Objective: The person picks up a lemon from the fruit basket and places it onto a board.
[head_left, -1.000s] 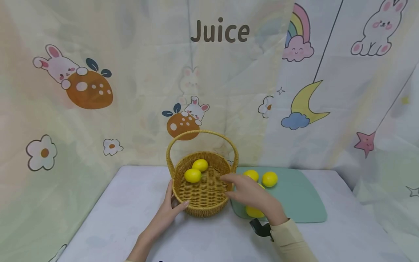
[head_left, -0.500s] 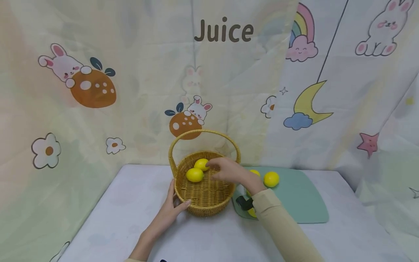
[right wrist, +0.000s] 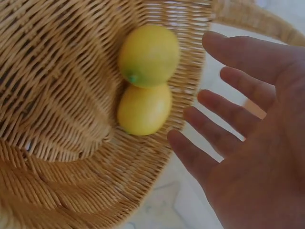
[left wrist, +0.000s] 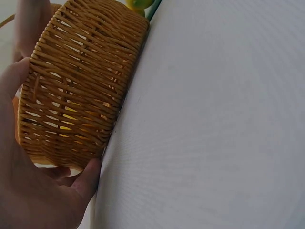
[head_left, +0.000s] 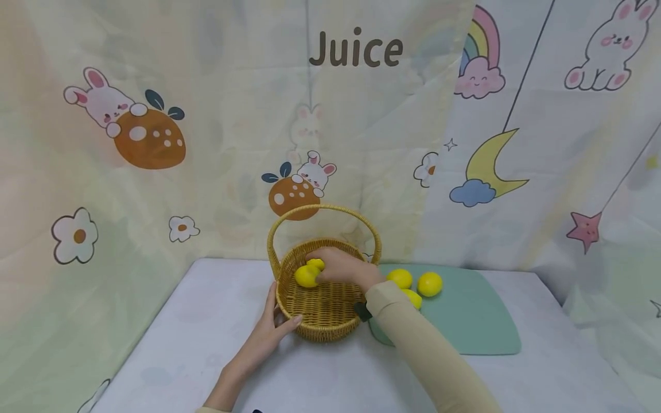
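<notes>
A round wicker basket with a tall handle stands on the table. My left hand grips its near left side, thumb at the rim; in the left wrist view, its fingers curl about the woven wall. Inside the basket lie two lemons, the front lemon and the back lemon, the latter partly covered by my right hand. That hand reaches in over the right rim. In the right wrist view its fingers are spread and hold nothing, beside the two touching lemons.
Right of the basket lies a green cutting board. Several lemons rest on it, among them one lemon at the back and another lemon partly behind my right sleeve. A printed curtain hangs behind the table.
My right hand has moved left from the basket's right rim to the two lemons inside. The left hand keeps its grip on the basket. The view has shifted slightly.
</notes>
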`<state>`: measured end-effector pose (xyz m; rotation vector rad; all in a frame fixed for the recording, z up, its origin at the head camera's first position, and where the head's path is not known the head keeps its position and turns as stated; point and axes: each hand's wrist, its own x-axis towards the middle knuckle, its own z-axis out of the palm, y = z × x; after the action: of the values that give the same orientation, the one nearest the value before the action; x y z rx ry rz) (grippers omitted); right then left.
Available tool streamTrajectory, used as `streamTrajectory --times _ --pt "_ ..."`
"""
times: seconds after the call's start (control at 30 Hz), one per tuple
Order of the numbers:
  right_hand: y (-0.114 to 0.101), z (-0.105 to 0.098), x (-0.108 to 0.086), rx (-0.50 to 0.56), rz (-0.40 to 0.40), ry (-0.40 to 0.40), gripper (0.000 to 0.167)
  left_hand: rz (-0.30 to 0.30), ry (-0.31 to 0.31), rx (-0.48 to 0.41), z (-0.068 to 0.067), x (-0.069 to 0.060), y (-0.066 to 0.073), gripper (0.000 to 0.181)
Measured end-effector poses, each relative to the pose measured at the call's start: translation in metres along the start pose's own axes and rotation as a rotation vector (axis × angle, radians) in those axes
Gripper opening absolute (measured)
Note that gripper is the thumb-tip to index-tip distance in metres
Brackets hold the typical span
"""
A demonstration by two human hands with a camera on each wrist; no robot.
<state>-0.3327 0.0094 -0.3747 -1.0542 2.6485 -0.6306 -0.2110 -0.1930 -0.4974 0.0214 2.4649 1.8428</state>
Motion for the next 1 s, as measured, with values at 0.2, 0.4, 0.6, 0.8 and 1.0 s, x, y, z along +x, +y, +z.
streamTrajectory --times 0.2,0.4,0.6,0.8,1.0 --pt "-0.006 0.014 0.013 -0.034 -0.011 -0.070 0.059 -0.001 0.008 0.007 -0.002 -0.004 0.001 0.103" --pt "-0.008 0.028 0.020 -0.093 0.023 -0.159 0.063 0.009 0.005 0.014 0.001 -0.003 -0.001 0.103" --pt "-0.010 0.031 0.026 -0.151 0.012 -0.146 0.060 0.012 0.014 0.029 0.002 -0.003 0.001 0.101" --pt "-0.017 0.028 0.027 -0.173 -0.019 -0.123 0.057 0.006 0.029 0.027 0.001 -0.006 0.004 0.101" --pt "-0.021 0.031 0.018 -0.150 0.053 -0.172 0.055 0.016 0.031 0.017 0.003 -0.006 0.004 0.100"
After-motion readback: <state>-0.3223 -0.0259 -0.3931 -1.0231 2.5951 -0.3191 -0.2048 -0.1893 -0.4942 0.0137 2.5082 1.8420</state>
